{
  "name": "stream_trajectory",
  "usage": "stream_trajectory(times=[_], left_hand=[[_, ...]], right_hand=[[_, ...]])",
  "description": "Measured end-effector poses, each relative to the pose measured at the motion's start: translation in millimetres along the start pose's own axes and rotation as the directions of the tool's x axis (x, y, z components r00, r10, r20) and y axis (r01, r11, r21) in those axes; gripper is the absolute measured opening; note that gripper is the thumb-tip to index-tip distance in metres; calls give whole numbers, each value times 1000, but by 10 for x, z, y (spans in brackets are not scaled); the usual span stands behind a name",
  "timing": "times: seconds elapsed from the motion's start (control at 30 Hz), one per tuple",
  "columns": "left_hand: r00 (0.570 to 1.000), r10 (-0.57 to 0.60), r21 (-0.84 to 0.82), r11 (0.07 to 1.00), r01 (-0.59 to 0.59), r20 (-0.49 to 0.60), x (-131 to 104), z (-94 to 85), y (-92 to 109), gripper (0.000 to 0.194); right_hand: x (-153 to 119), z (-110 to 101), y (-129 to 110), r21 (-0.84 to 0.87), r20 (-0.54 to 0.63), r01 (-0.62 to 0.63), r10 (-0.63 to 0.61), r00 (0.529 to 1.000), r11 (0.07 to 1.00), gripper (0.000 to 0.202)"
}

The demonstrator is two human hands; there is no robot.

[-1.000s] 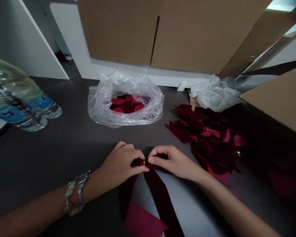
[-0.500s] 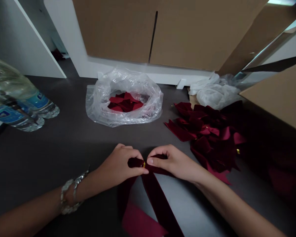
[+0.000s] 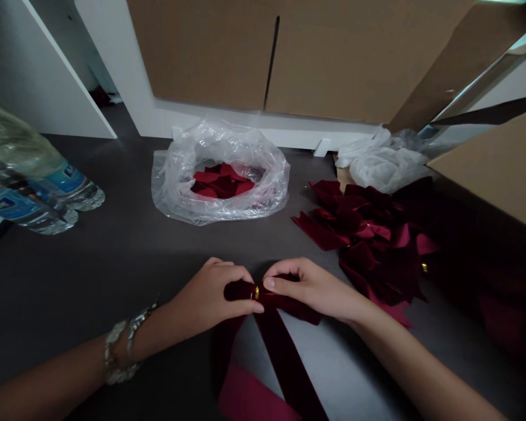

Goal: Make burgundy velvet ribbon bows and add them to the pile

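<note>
A dark red velvet ribbon bow lies between my two hands, with long tails running down toward the lower edge of the view. At its middle shows a small gold tie. My left hand pinches the left loop just beside the tie, thumb below and fingers above. On the other side, my right hand grips the right loop between thumb and fingers. Part of each loop is hidden behind the fingers. To the right lies a heap of red velvet bows, some with gold ties.
A clear plastic bag holding red bows stands ahead. Water bottles lie at the left. Crumpled white plastic sits behind the heap. Cardboard rises at the back, and a cardboard flap juts in from the right.
More of the right loop shows below my right hand, which has shifted slightly. The gold tie is a little more visible. Both hands keep hold of the bow.
</note>
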State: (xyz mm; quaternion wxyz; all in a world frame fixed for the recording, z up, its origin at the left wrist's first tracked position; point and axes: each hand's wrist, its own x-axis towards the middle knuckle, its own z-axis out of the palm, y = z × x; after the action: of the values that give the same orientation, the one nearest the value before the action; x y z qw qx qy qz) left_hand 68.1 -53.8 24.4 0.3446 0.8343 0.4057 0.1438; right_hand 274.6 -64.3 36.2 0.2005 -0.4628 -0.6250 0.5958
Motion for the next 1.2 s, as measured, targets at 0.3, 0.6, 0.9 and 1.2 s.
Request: stream_trajectory(times=[0.3, 0.6, 0.9, 1.2], left_hand=[[991, -124, -194, 972, 133, 58, -1, -26, -13, 16], [960, -271, -247, 928, 279, 69, -36, 105, 40, 40], [976, -206, -228, 949, 217, 71, -64, 119, 38, 40], [974, -208, -193, 956, 221, 86, -64, 141, 62, 37]], right_hand=[[-35, 0, 26, -114, -53, 113, -120, 991, 987, 15], [5, 101, 65, -287, -72, 152, -179, 981, 946, 13], [13, 130, 62, -268, -27, 212, -228, 973, 940, 14], [41, 85, 79, -67, 33, 168, -166, 986, 984, 21]])
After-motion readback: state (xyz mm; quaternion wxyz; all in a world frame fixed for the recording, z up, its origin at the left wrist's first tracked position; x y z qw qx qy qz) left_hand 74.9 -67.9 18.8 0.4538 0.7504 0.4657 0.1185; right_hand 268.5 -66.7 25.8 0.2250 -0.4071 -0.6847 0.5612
